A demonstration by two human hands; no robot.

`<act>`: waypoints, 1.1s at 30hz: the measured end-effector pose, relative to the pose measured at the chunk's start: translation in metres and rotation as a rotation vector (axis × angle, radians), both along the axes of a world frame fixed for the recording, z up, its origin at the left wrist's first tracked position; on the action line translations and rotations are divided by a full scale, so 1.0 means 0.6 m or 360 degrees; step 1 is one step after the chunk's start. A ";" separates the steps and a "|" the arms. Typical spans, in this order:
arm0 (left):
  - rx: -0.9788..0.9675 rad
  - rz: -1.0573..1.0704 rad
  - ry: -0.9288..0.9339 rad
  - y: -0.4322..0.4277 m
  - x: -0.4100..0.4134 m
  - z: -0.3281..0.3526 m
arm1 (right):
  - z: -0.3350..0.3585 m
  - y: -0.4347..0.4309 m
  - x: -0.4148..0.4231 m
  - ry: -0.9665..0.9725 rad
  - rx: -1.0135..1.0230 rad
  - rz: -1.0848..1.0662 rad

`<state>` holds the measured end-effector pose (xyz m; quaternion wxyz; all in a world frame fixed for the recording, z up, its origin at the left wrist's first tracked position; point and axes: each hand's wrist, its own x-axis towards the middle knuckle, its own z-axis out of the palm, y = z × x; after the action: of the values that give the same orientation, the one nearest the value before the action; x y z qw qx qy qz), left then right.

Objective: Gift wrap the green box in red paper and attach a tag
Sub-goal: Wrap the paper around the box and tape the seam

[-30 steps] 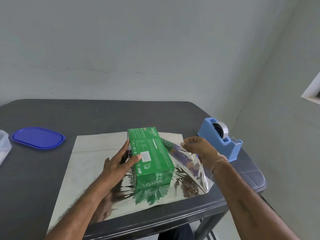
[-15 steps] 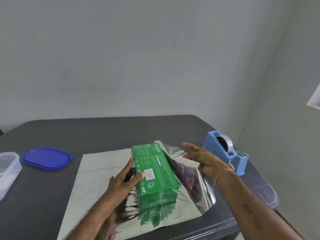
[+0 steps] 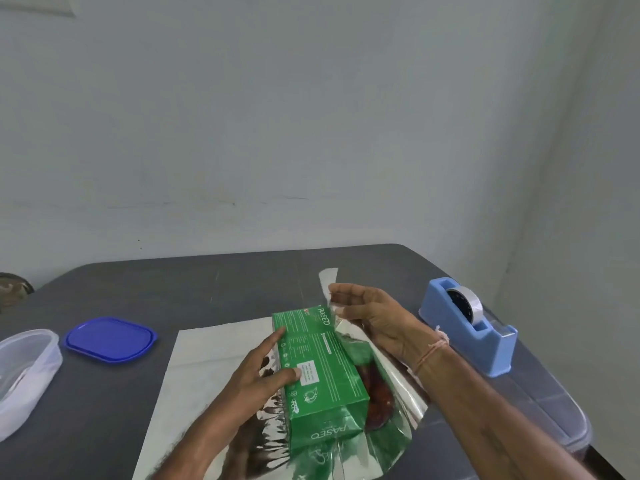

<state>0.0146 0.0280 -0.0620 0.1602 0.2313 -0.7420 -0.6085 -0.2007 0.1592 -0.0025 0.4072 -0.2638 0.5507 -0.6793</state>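
Observation:
The green box (image 3: pixel 320 362) stands on the wrapping paper (image 3: pixel 211 362), which lies silver side up on the dark table (image 3: pixel 173 289). My left hand (image 3: pixel 258 375) holds the box's left side, thumb on top and fingers along the side. My right hand (image 3: pixel 370 317) lifts the paper's right edge up against the box, its fingers behind the raised flap and its thumb on the near side. The paper's red side shows in the fold beside the box. No tag is in view.
A blue tape dispenser (image 3: pixel 467 323) with a roll stands at the table's right edge. A blue lid (image 3: pixel 110 339) and a clear plastic container (image 3: pixel 24 372) sit at the left. The table's near right corner drops off close to my right forearm.
My right hand has raised the paper's right edge from low on the table up to the box's top far corner. My left hand stays on the box. The camera tilted upward.

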 end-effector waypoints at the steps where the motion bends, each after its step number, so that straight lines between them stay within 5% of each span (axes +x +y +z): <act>1: 0.0028 -0.0020 0.0001 -0.002 -0.003 0.001 | -0.001 -0.005 0.009 -0.0028 -0.0004 0.0059; 20: -0.0084 0.0536 -0.0184 -0.014 -0.127 0.024 | 0.015 0.039 0.086 -0.0020 0.0057 0.0137; 22: -0.0123 0.0559 -0.0226 -0.016 -0.132 0.020 | 0.007 0.048 0.085 0.0096 0.0107 0.0141; 26: -0.0129 0.0581 -0.0238 -0.024 -0.136 0.007 | 0.001 0.071 0.077 0.0849 0.0487 0.0043; 33: -0.0012 0.0521 -0.0158 -0.033 -0.134 -0.007 | -0.007 0.108 0.076 0.0878 0.0733 -0.0048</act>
<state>-0.0661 0.0084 -0.0660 0.2211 0.3781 -0.7036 -0.5595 -0.1550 0.2240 -0.0065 0.2820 -0.3304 0.7822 -0.4466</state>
